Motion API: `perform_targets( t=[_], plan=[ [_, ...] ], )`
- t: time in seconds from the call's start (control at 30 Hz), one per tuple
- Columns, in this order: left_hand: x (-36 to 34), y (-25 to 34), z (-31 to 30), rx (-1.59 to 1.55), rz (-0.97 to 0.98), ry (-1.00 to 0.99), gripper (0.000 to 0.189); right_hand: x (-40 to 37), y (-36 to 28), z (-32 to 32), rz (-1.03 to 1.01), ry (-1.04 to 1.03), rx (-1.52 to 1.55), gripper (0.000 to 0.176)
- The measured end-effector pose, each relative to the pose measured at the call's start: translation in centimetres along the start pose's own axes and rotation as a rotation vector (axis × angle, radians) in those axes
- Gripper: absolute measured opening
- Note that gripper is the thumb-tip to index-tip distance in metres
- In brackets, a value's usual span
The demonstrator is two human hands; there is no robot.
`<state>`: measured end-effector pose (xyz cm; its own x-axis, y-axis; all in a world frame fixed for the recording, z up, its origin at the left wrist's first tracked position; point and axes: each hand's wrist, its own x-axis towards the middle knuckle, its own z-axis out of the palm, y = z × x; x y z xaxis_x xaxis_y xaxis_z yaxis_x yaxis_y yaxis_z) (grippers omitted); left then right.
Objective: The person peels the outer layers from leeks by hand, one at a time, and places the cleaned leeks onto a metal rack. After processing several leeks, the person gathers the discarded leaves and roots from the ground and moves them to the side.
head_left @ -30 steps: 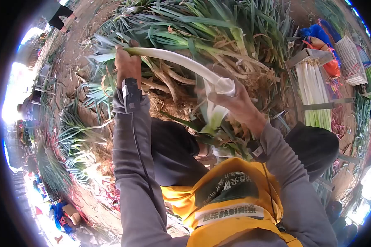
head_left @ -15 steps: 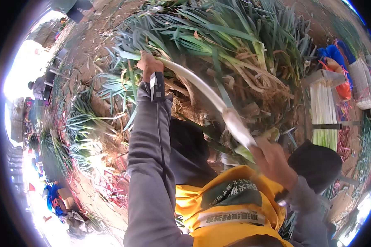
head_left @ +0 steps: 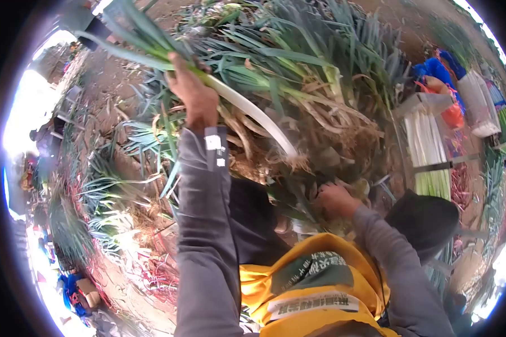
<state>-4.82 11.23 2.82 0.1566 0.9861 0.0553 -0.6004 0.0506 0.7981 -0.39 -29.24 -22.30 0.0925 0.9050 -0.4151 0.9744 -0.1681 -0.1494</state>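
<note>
A long leek (head_left: 244, 105) with a white stem and green leaves lies across my left hand (head_left: 194, 92), whose fingers are wrapped round it where white turns to green. Its roots hang over the middle of the view. My right hand (head_left: 336, 199) is low, just above the yellow apron, among dark leaves and scraps. Its fingers are curled, and what they hold, if anything, is hidden. Behind the held leek lies a big heap of leeks (head_left: 303, 62) with roots towards me.
Trimmed white leeks (head_left: 427, 137) stand in a metal frame at the right, beside blue and orange bags (head_left: 450, 109). More loose leeks (head_left: 109, 188) and red strings (head_left: 152, 275) lie on the ground at the left. My dark-clad knees flank the yellow apron (head_left: 315, 275).
The leek has swung up and left with my left hand, its root end now free. My right hand has let go of its lower end and moved left and slightly down.
</note>
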Motion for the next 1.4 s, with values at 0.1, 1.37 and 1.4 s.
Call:
perform_targets(
  t=[0.1,1.37,1.4],
  plan=[
    [-1.3,-0.2,0.2,-0.125,-0.08,-0.188,0.034,2.3,1.3,-2.1,0.077,0.721,0.488,0.021],
    [-9.6,-1.2,4.1,-0.312,-0.566,-0.919,0.041,5.2,2.2,-29.1,-0.206,1.126,1.509,0.021],
    [-9.4,-1.9,4.1,-0.315,-0.572,-0.932,0.041,5.1,2.2,-29.4,-0.152,1.064,1.565,0.022]
  ],
)
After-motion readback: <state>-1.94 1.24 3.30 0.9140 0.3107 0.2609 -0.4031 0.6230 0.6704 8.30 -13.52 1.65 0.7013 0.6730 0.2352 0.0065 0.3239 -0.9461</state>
